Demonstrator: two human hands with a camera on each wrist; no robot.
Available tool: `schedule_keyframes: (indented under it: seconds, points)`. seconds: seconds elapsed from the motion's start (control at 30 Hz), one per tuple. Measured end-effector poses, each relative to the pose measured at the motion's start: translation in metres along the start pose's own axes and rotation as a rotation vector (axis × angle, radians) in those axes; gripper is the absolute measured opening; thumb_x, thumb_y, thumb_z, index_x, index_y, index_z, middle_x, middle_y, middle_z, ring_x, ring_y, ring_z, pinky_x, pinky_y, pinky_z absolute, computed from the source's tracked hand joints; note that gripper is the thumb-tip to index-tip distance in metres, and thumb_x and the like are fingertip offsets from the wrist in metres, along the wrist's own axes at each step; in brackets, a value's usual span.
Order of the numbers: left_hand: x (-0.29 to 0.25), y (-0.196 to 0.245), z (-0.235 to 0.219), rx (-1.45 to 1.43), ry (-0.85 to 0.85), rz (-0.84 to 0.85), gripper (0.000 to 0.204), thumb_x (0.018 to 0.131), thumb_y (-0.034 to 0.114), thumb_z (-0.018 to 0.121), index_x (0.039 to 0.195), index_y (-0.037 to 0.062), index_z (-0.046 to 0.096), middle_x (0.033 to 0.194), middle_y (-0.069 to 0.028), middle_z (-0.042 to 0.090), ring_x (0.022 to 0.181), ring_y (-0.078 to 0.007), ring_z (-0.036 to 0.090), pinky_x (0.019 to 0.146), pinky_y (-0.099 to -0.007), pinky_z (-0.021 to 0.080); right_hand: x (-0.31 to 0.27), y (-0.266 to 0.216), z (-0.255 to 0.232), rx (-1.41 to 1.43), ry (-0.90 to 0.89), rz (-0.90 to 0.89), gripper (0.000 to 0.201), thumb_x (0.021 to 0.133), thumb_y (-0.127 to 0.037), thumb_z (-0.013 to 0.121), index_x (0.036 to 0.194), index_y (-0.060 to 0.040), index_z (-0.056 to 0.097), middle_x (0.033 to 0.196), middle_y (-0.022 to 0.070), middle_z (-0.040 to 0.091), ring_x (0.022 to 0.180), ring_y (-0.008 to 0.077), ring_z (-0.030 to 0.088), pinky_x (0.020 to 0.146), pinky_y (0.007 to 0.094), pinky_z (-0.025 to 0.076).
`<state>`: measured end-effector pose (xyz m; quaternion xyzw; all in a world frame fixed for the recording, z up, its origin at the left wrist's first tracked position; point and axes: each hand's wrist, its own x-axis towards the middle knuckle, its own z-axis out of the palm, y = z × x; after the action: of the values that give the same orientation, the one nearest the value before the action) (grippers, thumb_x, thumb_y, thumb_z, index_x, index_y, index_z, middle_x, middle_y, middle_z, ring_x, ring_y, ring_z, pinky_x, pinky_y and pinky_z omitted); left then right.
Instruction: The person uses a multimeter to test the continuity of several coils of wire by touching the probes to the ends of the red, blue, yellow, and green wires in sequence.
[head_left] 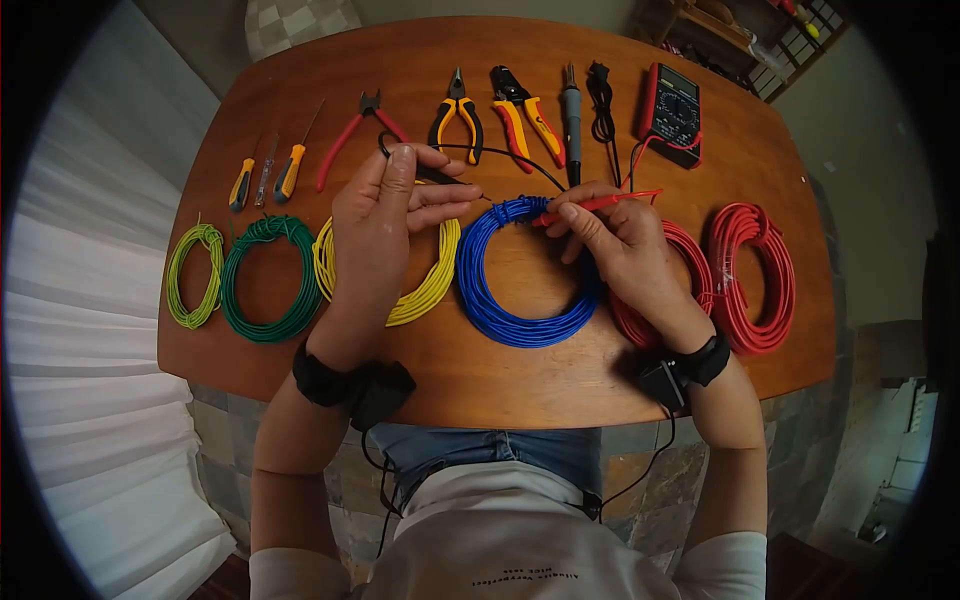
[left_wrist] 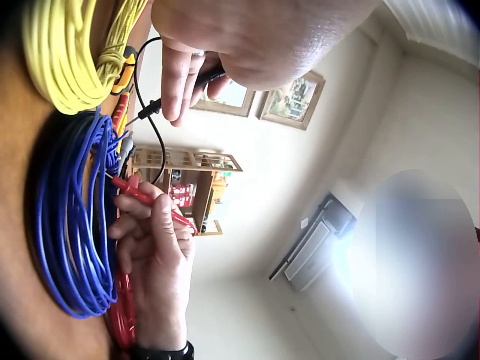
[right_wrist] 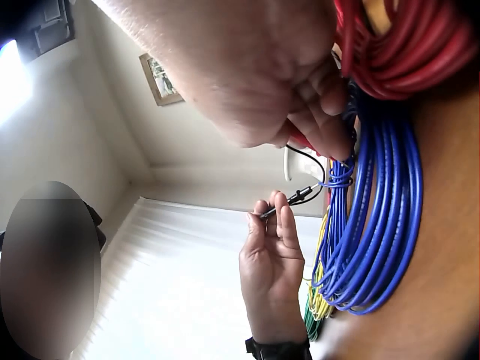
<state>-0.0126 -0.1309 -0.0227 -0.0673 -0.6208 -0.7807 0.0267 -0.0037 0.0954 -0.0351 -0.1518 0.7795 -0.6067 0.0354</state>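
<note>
My left hand (head_left: 383,210) pinches a black test probe (head_left: 438,177) between thumb and fingers, its metal tip pointing right toward the top of a blue wire coil (head_left: 482,290). In my right hand (head_left: 628,248) is a red test probe (head_left: 605,202), gripped by thumb and curled fingers. The red probe (left_wrist: 136,192) has its tip right at the tied upper part of the blue coil in the left wrist view. From the right wrist, the black probe (right_wrist: 301,196) points at the coil's blue wire ends. Leads run to a red-cased multimeter (head_left: 675,105) at the back right.
Left of the blue coil lie yellow (head_left: 440,275), green (head_left: 240,290) and light green (head_left: 180,275) coils; red coils (head_left: 755,325) lie right. Behind stand screwdrivers (head_left: 288,175), red-handled cutters (head_left: 328,165), needle-nose pliers (head_left: 472,125), a wire stripper (head_left: 512,130) and a soldering iron (head_left: 572,125).
</note>
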Motion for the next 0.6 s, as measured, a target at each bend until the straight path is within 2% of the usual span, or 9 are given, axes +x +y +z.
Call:
schedule_keyframes:
  seconds: [0.03, 0.6]
  points:
    - [0.0002, -0.0002, -0.0001, 0.001, 0.008, -0.004, 0.033, 0.101, 0.026, 0.037, 0.1, -0.004, 0.052, 0.096, -0.0163, 0.06, 0.084, -0.0246, 0.067, 0.073, -0.0305, 0.057, 0.0004, 0.0023, 0.0009, 0.009, 0.007, -0.015, 0.026, 0.094, -0.018, 0.054, 0.094, 0.0066, 0.061, 0.08, 0.0074, 0.063, 0.063, 0.0105, 0.06, 0.056, 0.0223, 0.047]
    - [-0.001, 0.0008, 0.0004, -0.018, -0.013, -0.003, 0.034, 0.101, 0.025, 0.036, 0.099, -0.0047, 0.051, 0.096, -0.0169, 0.06, 0.085, -0.0256, 0.067, 0.073, -0.0319, 0.058, 0.0, 0.002, -0.002, 0.147, 0.028, 0.063, 0.024, 0.095, -0.017, 0.053, 0.096, 0.0065, 0.059, 0.083, 0.0087, 0.063, 0.063, 0.0101, 0.059, 0.056, 0.0208, 0.048]
